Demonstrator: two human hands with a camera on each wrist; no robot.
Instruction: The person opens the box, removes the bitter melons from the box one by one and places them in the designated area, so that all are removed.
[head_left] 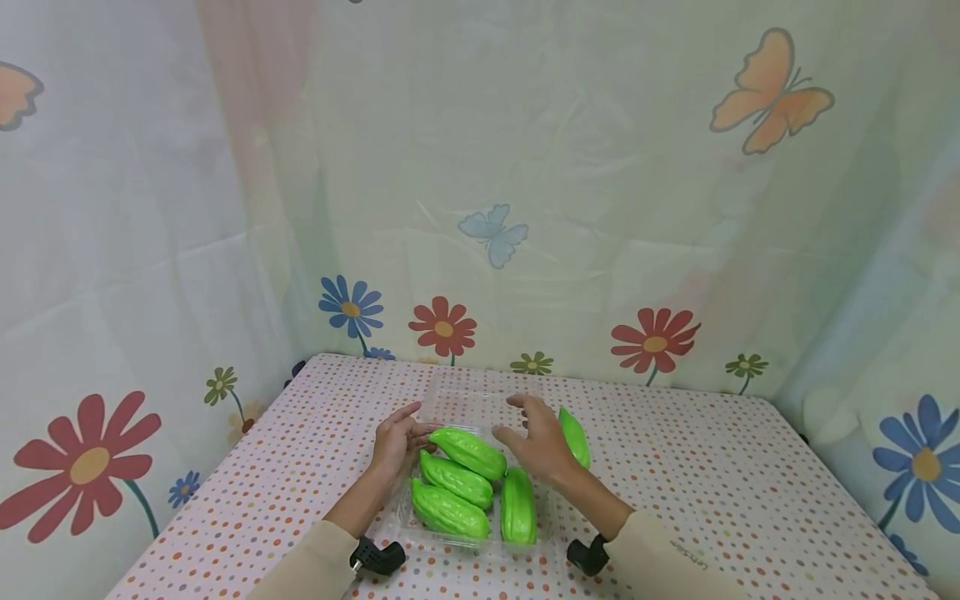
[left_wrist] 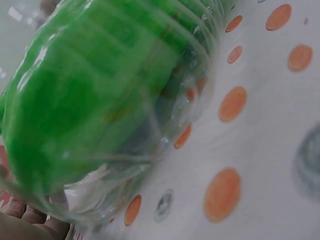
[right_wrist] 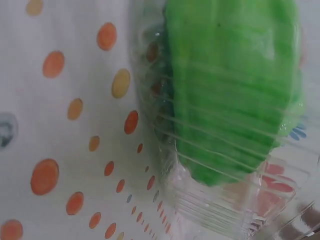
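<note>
A clear plastic clamshell box (head_left: 517, 546) stands on the table with its lid (head_left: 465, 408) folded back at the far side. Inside lie several green toy gourds: three slanted on the left, among them a front gourd (head_left: 450, 508), and one upright gourd (head_left: 519, 508) along the right side. My left hand (head_left: 397, 442) rests against the box's back left side, some fingers (left_wrist: 35, 217) beside its clear wall. Over the back right corner hovers my right hand (head_left: 538, 437), fingers loosely bent, nothing visible between them. Another gourd (head_left: 574, 437) lies outside the box, partly behind that hand.
A dotted cloth covers the table (head_left: 690, 483). A printed curtain (head_left: 585, 208) with flowers and butterflies surrounds the back and sides. Dark wrist cameras, one on the left (head_left: 377, 557) and one on the right (head_left: 588, 556), sit near the box's front.
</note>
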